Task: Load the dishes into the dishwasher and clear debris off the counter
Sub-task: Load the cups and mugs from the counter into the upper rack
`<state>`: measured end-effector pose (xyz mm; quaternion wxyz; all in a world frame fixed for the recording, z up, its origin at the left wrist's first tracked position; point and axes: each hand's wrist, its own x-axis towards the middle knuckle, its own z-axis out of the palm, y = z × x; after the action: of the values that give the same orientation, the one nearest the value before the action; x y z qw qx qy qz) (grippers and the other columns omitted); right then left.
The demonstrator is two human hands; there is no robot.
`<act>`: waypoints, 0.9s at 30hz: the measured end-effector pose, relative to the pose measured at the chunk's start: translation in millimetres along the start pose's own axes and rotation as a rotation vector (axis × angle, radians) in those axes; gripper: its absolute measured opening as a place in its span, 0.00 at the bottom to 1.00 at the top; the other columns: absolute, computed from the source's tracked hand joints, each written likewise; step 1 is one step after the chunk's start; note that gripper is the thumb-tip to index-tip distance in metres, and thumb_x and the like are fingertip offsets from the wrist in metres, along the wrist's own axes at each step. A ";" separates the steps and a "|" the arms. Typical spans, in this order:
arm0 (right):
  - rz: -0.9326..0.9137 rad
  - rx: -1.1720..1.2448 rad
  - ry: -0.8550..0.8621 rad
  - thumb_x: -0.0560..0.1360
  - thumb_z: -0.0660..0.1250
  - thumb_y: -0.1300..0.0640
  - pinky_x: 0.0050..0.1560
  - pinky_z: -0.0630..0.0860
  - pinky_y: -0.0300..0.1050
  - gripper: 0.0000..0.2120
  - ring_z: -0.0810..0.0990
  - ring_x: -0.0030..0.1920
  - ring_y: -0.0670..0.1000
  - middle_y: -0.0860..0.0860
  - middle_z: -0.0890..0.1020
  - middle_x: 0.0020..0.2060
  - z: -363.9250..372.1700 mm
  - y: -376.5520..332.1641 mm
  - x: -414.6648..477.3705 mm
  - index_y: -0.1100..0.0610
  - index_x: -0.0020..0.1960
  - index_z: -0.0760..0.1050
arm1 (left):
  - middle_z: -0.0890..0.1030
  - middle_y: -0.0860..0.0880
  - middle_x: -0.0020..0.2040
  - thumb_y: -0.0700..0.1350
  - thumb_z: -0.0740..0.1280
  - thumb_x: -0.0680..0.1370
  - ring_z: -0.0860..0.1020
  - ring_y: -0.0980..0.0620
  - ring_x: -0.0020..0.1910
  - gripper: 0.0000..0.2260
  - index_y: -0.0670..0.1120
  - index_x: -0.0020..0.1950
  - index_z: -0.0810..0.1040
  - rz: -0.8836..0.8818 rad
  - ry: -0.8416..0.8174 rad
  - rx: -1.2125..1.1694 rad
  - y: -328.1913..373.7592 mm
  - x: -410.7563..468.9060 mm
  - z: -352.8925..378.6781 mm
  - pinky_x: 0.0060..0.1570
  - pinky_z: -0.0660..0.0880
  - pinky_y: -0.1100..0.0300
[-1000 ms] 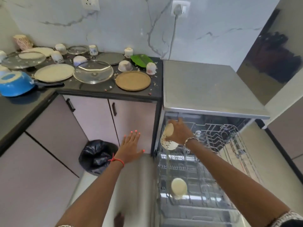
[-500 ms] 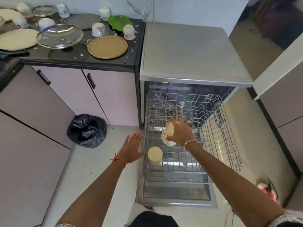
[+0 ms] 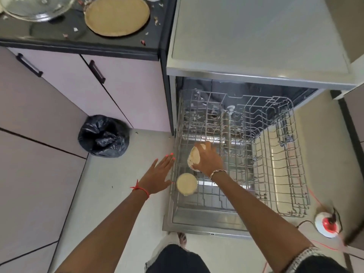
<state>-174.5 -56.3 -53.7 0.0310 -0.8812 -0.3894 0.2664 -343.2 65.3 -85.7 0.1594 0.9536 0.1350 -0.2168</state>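
Cup (image 3: 194, 158) is in your right hand (image 3: 208, 160), tilted on its side over the left part of the pulled-out dishwasher rack (image 3: 275, 154). Second cup (image 3: 186, 184) sits upside down in the rack's front-left corner, just below. Your left hand (image 3: 159, 177) is flat, fingers spread, empty, beside the rack's left edge. Brown plate (image 3: 117, 15) and debris (image 3: 75, 29) are on the counter (image 3: 49, 39).
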 end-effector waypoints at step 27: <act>-0.144 0.022 -0.133 0.74 0.65 0.48 0.58 0.73 0.53 0.37 0.58 0.70 0.60 0.55 0.55 0.73 72.3 -2.1 38.0 0.58 0.75 0.51 | 0.32 0.55 0.72 0.49 0.62 0.79 0.35 0.58 0.71 0.38 0.48 0.71 0.32 0.028 -0.025 -0.115 -15.4 24.0 19.6 0.71 0.39 0.55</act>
<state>-190.5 -39.2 -132.0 0.0337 -0.8309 -0.4499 0.3256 -334.6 76.7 -117.2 0.2186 0.9420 0.1317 -0.2182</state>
